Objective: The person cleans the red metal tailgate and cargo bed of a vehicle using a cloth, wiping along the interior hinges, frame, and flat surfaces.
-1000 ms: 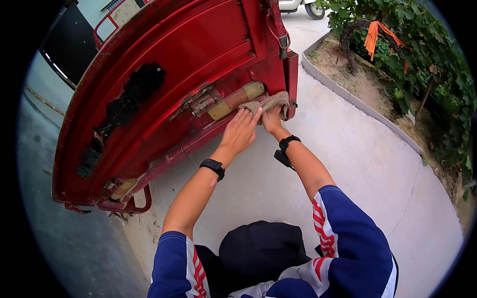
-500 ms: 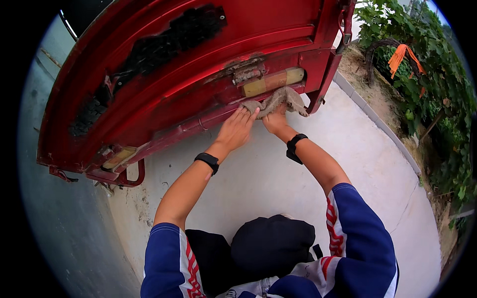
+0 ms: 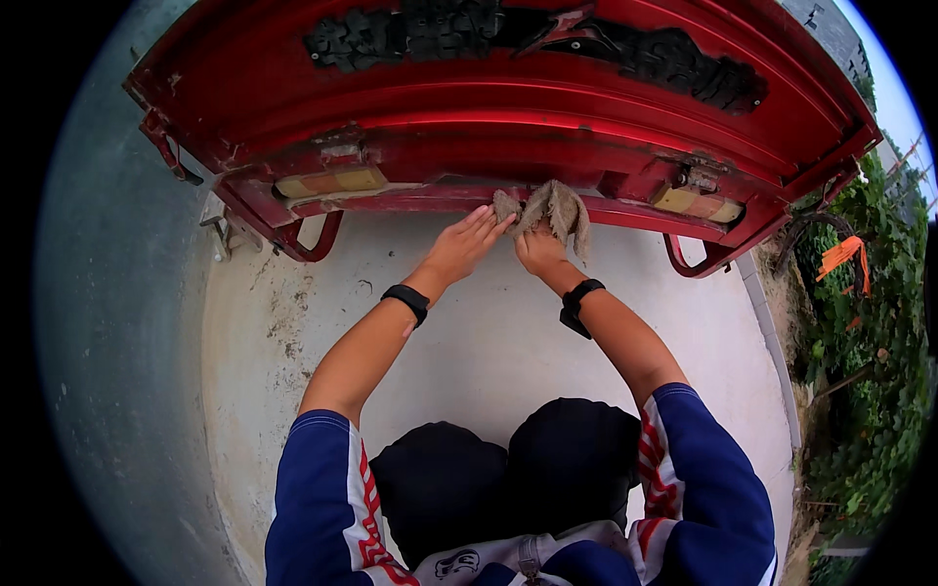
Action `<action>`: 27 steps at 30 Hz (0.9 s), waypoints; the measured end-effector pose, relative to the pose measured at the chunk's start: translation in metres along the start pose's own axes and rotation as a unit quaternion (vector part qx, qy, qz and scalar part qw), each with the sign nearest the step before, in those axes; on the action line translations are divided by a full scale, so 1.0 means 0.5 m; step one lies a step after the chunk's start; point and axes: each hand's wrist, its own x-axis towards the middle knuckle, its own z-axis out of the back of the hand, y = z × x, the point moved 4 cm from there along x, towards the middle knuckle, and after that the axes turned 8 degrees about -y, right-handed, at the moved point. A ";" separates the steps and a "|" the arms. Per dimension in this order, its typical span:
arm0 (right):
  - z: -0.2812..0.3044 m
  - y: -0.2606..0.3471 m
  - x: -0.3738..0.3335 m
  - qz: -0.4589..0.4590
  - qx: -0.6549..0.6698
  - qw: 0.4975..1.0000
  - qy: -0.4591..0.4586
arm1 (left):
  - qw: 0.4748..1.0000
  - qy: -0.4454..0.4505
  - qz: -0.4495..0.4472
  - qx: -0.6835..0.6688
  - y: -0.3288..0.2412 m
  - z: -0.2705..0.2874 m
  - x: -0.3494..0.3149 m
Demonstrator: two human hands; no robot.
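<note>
A worn brown-grey cloth (image 3: 559, 205) lies bunched against the lower edge of a red metal tailgate (image 3: 489, 127). My right hand (image 3: 540, 250) is closed on the cloth, its fingers partly covered by the folds. My left hand (image 3: 461, 246) rests with fingers stretched out along the red bar, their tips touching the cloth's left end. Both hands are close together near the middle of the bar. Yellow-and-orange light covers sit to either side, one on the left (image 3: 332, 183) and one on the right (image 3: 698, 203).
Red metal loops hang below the tailgate, one at left (image 3: 315, 240) and one at right (image 3: 690, 256). A pale concrete floor (image 3: 479, 342) lies underneath. A grey wall (image 3: 127, 342) stands at left. Leafy plants (image 3: 879, 391) and an orange strip (image 3: 844, 256) are at right.
The view has swung right, bringing the whole tailgate into sight. My hands and the cloth have moved left along the bar, from beside the right light cover to near the middle.
</note>
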 end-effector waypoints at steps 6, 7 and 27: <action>-0.043 0.049 0.040 0.113 -0.084 0.990 -0.020 | 0.996 -0.040 0.074 0.040 0.034 -0.012 -0.084; -0.059 0.051 0.047 0.095 -0.084 0.991 0.051 | 0.994 -0.043 0.091 0.039 0.036 -0.018 -0.095; -0.247 0.327 0.171 0.251 -0.286 0.922 0.065 | 0.949 0.023 0.312 -0.027 0.174 -0.048 -0.343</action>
